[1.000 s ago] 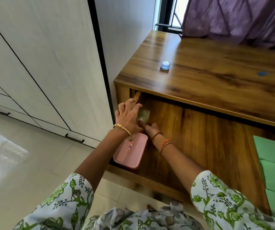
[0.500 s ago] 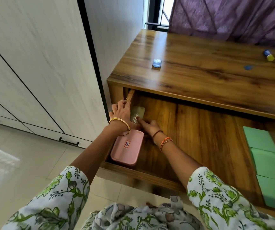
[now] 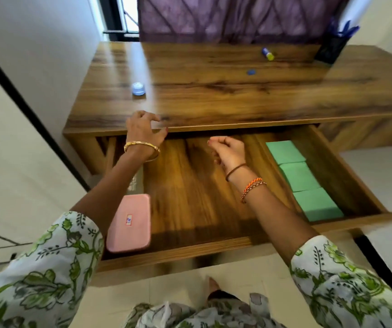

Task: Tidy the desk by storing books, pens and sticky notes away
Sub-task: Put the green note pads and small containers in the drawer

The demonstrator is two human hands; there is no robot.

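Observation:
The wooden desk's drawer (image 3: 180, 254) stands pulled out below the desktop (image 3: 213, 95). A pink case (image 3: 129, 224) lies at the drawer's left end, with a pale patterned item (image 3: 135, 182) just behind it, partly hidden by my left forearm. Three green sticky-note blocks (image 3: 300, 177) line the right end. My left hand (image 3: 144, 130) hovers at the desktop's front edge, fingers loosely spread, holding nothing. My right hand (image 3: 228, 150) hangs over the drawer's middle, fingers curled, nothing visible in it.
On the desktop sit a small blue-lidded jar (image 3: 138, 88), a blue cap (image 3: 251, 72), a blue and yellow glue stick (image 3: 268, 54) and a black mesh pen holder (image 3: 331, 49) with blue pens. White cupboards stand to the left; a purple curtain hangs behind.
Both hands have left the item at the drawer's back left corner and risen; the left is now at the desktop edge, the right over the drawer's middle. The view swung right.

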